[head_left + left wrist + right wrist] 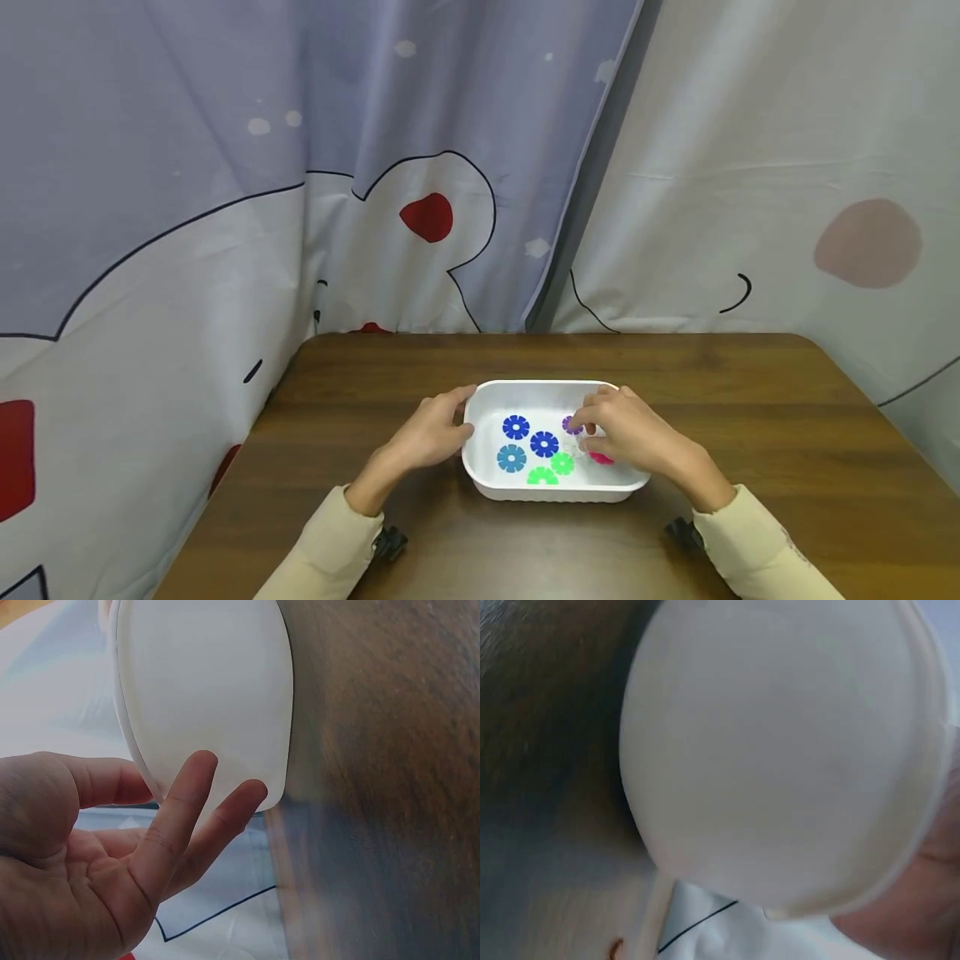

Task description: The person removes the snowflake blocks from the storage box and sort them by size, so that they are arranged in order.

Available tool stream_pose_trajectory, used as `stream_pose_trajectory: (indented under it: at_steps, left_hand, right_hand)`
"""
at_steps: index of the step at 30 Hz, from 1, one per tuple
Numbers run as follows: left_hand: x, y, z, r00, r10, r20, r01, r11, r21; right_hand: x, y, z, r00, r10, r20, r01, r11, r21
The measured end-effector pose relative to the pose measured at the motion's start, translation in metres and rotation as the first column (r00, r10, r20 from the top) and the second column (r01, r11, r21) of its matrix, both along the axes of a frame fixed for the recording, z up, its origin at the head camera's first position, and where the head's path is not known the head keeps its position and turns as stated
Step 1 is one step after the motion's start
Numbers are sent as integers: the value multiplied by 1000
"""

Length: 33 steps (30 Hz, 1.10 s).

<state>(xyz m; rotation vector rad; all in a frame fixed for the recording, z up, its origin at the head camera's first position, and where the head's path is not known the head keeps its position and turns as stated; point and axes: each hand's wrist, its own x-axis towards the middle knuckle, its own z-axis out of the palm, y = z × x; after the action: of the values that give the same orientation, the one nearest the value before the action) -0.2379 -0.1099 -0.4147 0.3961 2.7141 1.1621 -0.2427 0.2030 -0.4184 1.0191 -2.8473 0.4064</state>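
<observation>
A white plastic tray (pixel 517 487) stands on the table with several flat notched discs inside: dark blue ones (pixel 516 427), a light blue one (pixel 512 458), green ones (pixel 562 463), a purple one (pixel 570 425) and a red-pink one (pixel 601 457). My left hand (pixel 435 429) is at the tray's left end, thumb by the rim and fingers extended along the outer wall in the left wrist view. My right hand (pixel 626 429) reaches over the right rim, bent fingers over the purple disc, which they partly cover. Its fingertips are hidden behind the tray wall in the right wrist view.
The brown wooden table (pixel 420 358) extends around the tray on all sides. A patterned curtain (pixel 390 250) hangs behind its far edge and along the left. Both sleeves (pixel 322 550) lie over the near part of the table.
</observation>
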Motion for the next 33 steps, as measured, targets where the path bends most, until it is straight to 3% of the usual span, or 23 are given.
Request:
stream_pose_trajectory:
  at_steps: [7, 21, 27, 33]
  left_hand:
    - [1, 1, 0, 1000, -6, 8, 6, 1000, 0]
    - [0, 0, 0, 1000, -6, -15, 6, 1000, -20]
    - [0, 0, -1, 1000, -5, -1, 5, 1000, 1]
    - [0, 1, 0, 1000, -7, -4, 7, 1000, 4]
  right_hand:
    - [-4, -10, -11, 1000, 7, -4, -7, 995, 103]
    - [-8, -11, -16, 998, 14, -53, -9, 997, 78]
    - [-8, -10, -13, 1000, 25, 9, -25, 1000, 10]
    - [-10, 1, -1, 997, 9, 72, 1, 989, -145]
